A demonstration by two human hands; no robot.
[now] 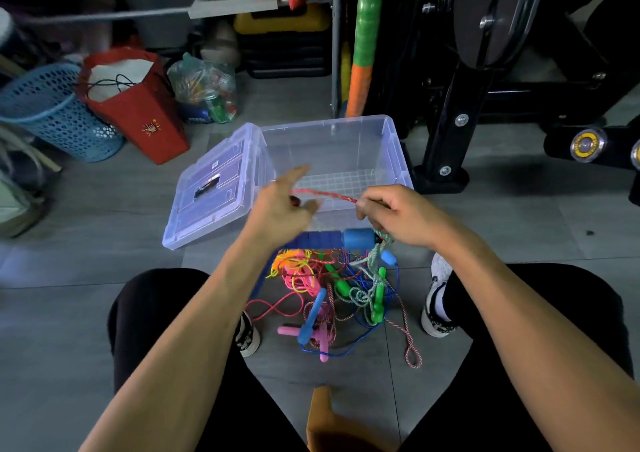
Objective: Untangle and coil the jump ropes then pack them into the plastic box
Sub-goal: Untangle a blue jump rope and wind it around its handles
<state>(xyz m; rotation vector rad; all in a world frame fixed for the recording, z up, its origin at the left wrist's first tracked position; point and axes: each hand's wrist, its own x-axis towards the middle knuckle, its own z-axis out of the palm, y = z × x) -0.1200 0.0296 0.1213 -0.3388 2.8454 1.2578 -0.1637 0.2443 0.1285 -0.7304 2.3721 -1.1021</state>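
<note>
A tangle of coloured jump ropes [332, 292] lies on the floor between my feet, with pink, green and blue handles mixed in. A red-and-white rope [325, 194] is stretched between my hands above the clear plastic box [394, 146], which stands open with nothing in it. My left hand [284, 205] holds one end of that rope with its fingers spread and blurred. My right hand [391, 217] pinches the other end and also grips a greenish rope beside a blue foam handle [358, 238].
The box lid [211, 192] leans against the box's left side. A red paper bag [135, 105], a blue mesh basket [52, 112] and a plastic bag of cans [204, 88] stand at back left. Black gym equipment [485, 88] fills the back right.
</note>
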